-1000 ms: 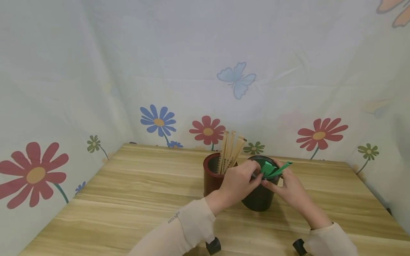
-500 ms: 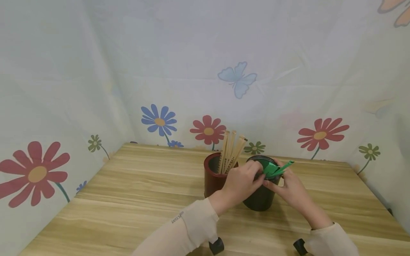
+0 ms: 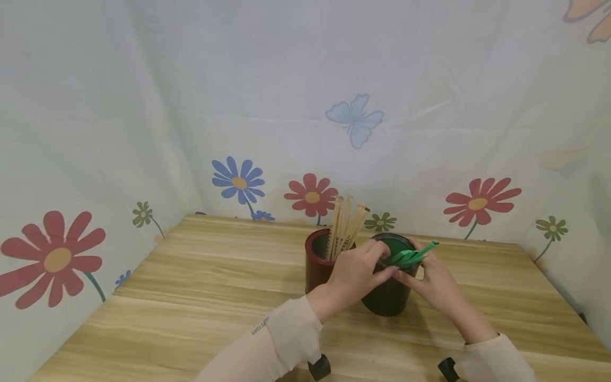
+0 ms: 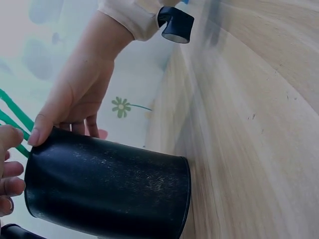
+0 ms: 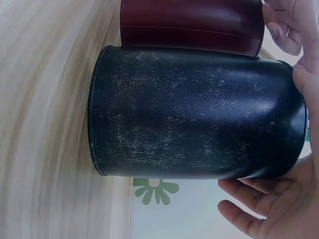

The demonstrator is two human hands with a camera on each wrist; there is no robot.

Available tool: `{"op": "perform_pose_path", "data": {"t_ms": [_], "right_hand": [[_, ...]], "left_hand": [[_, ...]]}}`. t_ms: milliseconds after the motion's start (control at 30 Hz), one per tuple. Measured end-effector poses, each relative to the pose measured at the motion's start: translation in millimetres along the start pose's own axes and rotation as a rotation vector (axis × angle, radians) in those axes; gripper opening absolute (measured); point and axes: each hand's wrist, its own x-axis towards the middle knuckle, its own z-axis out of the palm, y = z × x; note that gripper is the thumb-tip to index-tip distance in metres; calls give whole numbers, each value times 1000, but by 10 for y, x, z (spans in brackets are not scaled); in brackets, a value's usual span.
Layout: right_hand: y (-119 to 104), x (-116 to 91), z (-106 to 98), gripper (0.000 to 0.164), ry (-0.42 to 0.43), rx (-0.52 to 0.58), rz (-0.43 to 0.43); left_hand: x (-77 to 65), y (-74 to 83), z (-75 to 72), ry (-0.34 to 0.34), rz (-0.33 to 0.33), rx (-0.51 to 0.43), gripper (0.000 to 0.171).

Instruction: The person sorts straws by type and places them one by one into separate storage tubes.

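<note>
A black cylindrical cup (image 3: 387, 294) stands on the table, with narrow green strips (image 3: 412, 257) slanting out of its mouth to the right. My right hand (image 3: 436, 284) grips the cup's right side near the rim, thumb in front and fingers at the far side. Over the left part of the rim, my left hand (image 3: 355, 270) has its fingers curled and its thumb close to the right thumb. It seems to pinch the lower ends of the strips, though its fingertips are partly hidden. The left wrist view shows the strips (image 4: 15, 112) beside the left thumb.
A dark red cup (image 3: 317, 270) stands against the black cup's left side. Several slim beige sticks (image 3: 343, 228) with dark printing stand in it. The wood-grain table (image 3: 229, 297) ends at a flower-printed curtain (image 3: 267, 106).
Inside the black cup, the green strips have turned from a broad face to a narrower, edge-on look. Both hands stay at the rim with only small shifts.
</note>
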Motion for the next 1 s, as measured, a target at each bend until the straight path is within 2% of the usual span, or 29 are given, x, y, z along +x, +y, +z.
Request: {"op": "perform_pose_path", "data": {"t_ms": [433,533,633,767,833,1000], "right_hand": [[28,16,-44,80,-26,-9,33],[49,13,-55,84,-31,-23,38],[53,9,-72,88,-29,-33,32],[63,-1,-104,96,-28,-57,43],[79,-12,-127,100,-32,-79,55],[163,-59,-192,109,-57,-114,99]], "left_hand": [[-26,-28,-23,30,22,21,27],[-33,-34,-47,52,33,28,27],[-46,-65,-97,97,57,82,29],[-99,-165,-216,168,84,147,33],[-146,-238,-294,191,78,157,34],[-299,-493,-481,180,15,118,41]]}}
